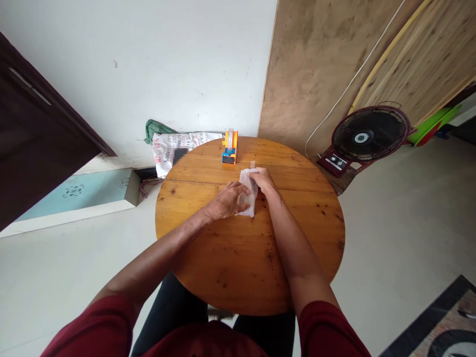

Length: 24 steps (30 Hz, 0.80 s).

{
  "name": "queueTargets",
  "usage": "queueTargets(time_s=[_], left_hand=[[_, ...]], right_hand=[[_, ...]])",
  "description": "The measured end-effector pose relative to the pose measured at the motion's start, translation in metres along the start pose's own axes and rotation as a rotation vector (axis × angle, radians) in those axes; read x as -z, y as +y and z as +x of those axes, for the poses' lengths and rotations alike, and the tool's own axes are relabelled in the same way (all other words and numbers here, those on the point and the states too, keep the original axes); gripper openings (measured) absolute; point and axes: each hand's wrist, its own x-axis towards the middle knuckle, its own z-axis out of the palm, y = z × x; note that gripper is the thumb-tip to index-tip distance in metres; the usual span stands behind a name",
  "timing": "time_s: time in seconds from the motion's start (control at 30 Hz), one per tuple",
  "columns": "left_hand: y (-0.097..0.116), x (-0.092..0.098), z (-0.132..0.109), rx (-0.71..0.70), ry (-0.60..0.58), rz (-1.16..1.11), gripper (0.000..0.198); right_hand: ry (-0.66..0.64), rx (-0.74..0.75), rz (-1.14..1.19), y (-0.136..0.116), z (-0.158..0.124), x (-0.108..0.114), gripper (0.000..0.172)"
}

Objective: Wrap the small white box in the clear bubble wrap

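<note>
A small white packet wrapped in thin white material [247, 196] lies near the middle of a round wooden table [249, 258]. My left hand [227, 199] rests on its left side, fingers curled over it. My right hand [262, 179] pinches its upper edge, where a short strip of tape sticks up. An orange and blue tape dispenser [230, 147] stands on the far part of the table, just beyond both hands.
A printed white sack [178, 148] and a green bag [154, 129] lie on the floor behind the table by the wall. A dark red floor fan [366, 135] stands to the right. Wooden boards lean on the right wall. A rug corner [442, 327] shows bottom right.
</note>
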Motion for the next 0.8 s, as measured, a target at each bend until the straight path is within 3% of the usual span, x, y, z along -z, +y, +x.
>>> queueTargets(time_s=[0.3,0.57,0.8], left_hand=[[-0.003,-0.003,0.002,0.069,-0.052,-0.323,0.033],[0.003,-0.005,-0.004,0.017,0.037,-0.083,0.048],[0.003,-0.010,-0.006,0.095,0.028,-0.170,0.040]], right_hand=[[0.000,0.005,-0.020,0.004,0.003,0.000,0.012],[-0.018,0.003,0.031,-0.001,-0.001,0.001,0.016],[-0.038,0.004,0.081,0.003,-0.001,0.002,0.018]])
